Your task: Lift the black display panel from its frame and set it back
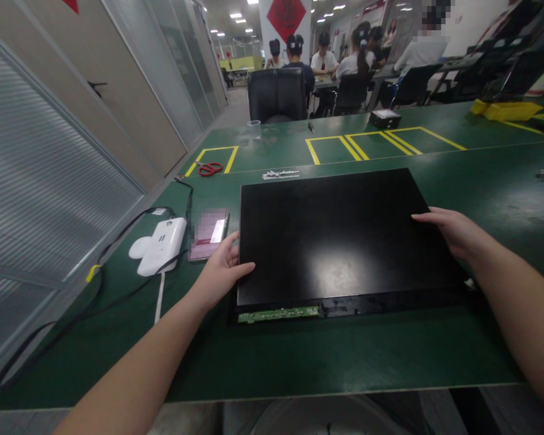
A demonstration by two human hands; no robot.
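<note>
A black display panel [326,235] is held between my two hands, low over the green tabletop. My left hand [224,266] grips its left edge, thumb on the front face and fingers round the side. On the right edge, my right hand [453,229] has its thumb on the face, with the other fingers hidden behind. A green circuit board strip [278,314] shows along the panel's near edge at the left. Beside it runs a dark frame strip [390,302]. Whether the panel rests on something underneath I cannot tell.
Left of the panel lie a phone [210,234], a white power adapter [162,246] and black cables [102,272]. Red-handled scissors [210,169] and a white tool-like piece [281,174] lie farther back. A clear cup [254,130] and black box [385,118] stand beyond. Several people sit in the background.
</note>
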